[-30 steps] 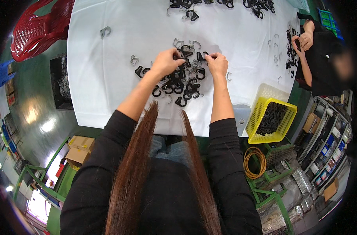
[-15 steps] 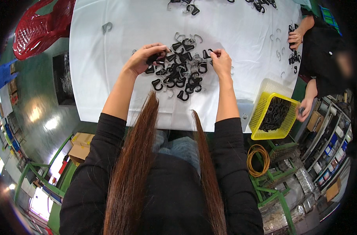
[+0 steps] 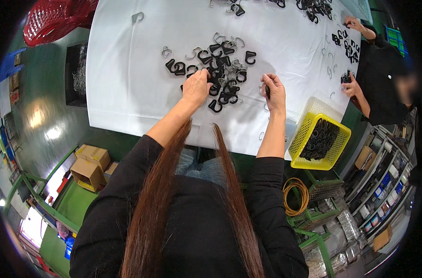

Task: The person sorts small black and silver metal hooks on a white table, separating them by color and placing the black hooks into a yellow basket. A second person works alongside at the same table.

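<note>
A heap of black plastic hooks and grey metal hooks (image 3: pixel 220 69) lies on the white table (image 3: pixel 127 74). My left hand (image 3: pixel 195 86) rests on the heap's near left edge, fingers curled over some black hooks. My right hand (image 3: pixel 273 90) is to the right of the heap, closed around a black hook part (image 3: pixel 267 91). Long brown hair hangs down between my forearms.
A yellow basket (image 3: pixel 317 139) full of black parts hangs at the table's right near edge. Another person in black (image 3: pixel 382 88) works at the right side with more hooks. A red basket (image 3: pixel 53 18) is far left; cardboard boxes (image 3: pixel 90 164) and a yellow cable coil (image 3: pixel 295 197) lie on the floor.
My left hand slid from the heap's left side toward its near edge. My right hand drew back toward me, away from the heap, with a black part in it.
</note>
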The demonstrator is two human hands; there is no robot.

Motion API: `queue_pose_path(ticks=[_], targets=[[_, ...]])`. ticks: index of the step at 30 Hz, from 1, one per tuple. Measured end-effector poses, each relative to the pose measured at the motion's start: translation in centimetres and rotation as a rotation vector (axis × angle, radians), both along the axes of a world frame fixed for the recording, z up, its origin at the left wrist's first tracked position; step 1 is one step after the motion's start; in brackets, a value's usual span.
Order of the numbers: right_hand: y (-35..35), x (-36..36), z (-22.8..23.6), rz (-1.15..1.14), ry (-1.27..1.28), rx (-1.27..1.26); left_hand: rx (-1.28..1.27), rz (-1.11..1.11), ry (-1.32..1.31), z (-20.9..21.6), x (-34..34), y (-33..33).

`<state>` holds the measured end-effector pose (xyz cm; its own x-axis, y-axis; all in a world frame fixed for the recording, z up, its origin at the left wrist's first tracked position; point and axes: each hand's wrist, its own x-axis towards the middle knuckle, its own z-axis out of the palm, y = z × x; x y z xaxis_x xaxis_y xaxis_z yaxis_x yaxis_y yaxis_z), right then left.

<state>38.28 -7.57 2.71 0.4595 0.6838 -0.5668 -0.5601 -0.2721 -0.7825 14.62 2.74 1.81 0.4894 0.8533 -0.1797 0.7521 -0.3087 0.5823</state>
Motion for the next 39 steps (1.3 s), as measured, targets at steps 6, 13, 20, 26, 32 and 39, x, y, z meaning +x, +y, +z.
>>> queue_pose_path(ticks=[6,13,20,26,32,39], targets=[[-0.1,-6.3,1.3,0.820,-0.839,-0.727,-0.514,0.030,-0.214,1.2,-1.9,2.0],[0.8,-9.9,1.0,0.739,-0.867,-0.781,-1.372,0.416,-1.149,4.7,-4.6,1.4],[-3.0,-3.5,0.7,0.565,-0.520,-0.511,-0.494,0.350,-0.240,0.6,-1.4,-1.5],[-6.0,-0.5,2.7,0.339,0.009,-0.362,-0.021,0.213,0.109,0.0,1.0,-3.4],[-10.0,1.7,3.8,0.096,0.366,-0.219,-0.617,0.277,-0.124,3.8,0.7,-1.6],[-14.6,3.2,5.5,-0.064,0.573,-0.060,-1.348,0.084,-0.678,8.3,6.4,-5.0]])
